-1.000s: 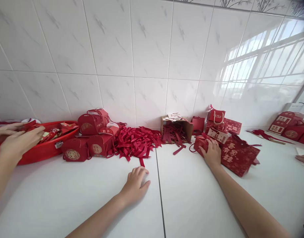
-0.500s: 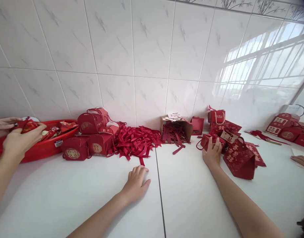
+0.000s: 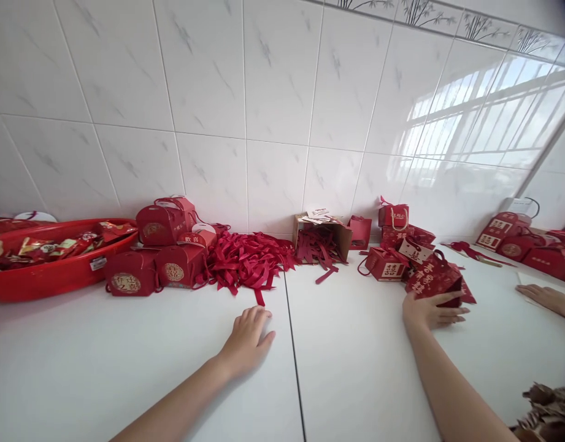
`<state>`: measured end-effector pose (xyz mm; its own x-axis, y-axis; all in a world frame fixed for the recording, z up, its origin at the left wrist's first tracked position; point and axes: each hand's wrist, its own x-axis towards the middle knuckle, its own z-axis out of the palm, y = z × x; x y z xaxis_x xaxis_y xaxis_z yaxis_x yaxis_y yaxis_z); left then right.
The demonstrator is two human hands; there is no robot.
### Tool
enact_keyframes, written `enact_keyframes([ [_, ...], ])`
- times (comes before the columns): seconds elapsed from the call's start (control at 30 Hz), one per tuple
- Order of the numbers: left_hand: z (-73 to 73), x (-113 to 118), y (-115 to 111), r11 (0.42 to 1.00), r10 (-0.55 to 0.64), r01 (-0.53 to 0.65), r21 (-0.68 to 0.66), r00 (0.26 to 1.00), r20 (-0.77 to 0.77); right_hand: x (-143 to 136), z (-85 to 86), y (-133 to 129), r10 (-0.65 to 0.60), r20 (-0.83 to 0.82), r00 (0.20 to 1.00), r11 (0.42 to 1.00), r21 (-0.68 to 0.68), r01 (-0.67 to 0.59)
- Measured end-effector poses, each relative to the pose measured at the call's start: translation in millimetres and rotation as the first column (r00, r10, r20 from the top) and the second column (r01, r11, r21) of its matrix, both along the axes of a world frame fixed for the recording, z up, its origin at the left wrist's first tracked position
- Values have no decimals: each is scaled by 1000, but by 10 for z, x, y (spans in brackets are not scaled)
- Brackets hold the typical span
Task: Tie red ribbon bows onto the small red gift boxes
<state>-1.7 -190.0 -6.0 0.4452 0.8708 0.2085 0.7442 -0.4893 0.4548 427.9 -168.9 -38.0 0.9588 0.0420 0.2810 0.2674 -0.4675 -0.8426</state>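
Note:
My left hand (image 3: 246, 341) rests on the white table (image 3: 172, 368), palm down, with its thumb apart and its fingers loosely bent. It holds nothing; the loose end of a red ribbon lies just beyond its fingertips. My right hand (image 3: 433, 312) presses against the near side of a dark red gift box (image 3: 433, 277) with gold characters, its fingers stretched out along the lower face. That box is tilted against several other red boxes. Beside it on the left sits a small red gift box (image 3: 387, 265) with a cord handle and a pale label. My right thumb is mostly hidden.
A heap of red ribbons (image 3: 252, 261) lies by the wall, next to stacked red boxes (image 3: 157, 226). A cardboard box (image 3: 345, 239) on its side holds darker ribbons. A red basin (image 3: 56, 279) contains wrapped sweets. Another person's hand (image 3: 546, 298) rests at far right.
My right hand has left the small labelled box and moved right and nearer, onto the larger gift box, which has shifted back. Another person's hands have mostly left the basin. My left hand stays put.

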Motion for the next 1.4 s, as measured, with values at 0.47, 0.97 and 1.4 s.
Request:
enact_keyframes([
  [0.47,-199,-9,86,992,107,-105,-74,994,32,616,-40,758,-73,-34,997,992,-103,69],
  [0.97,-19,24,34,998,59,-57,-25,997,50,-222,67,119,237,-2,972,970,54,-236],
  [1.4,-32,-182,301,933,262,-262,248,965,36,-1624,-5,-79,804,411,430,594,-513,-619],
])
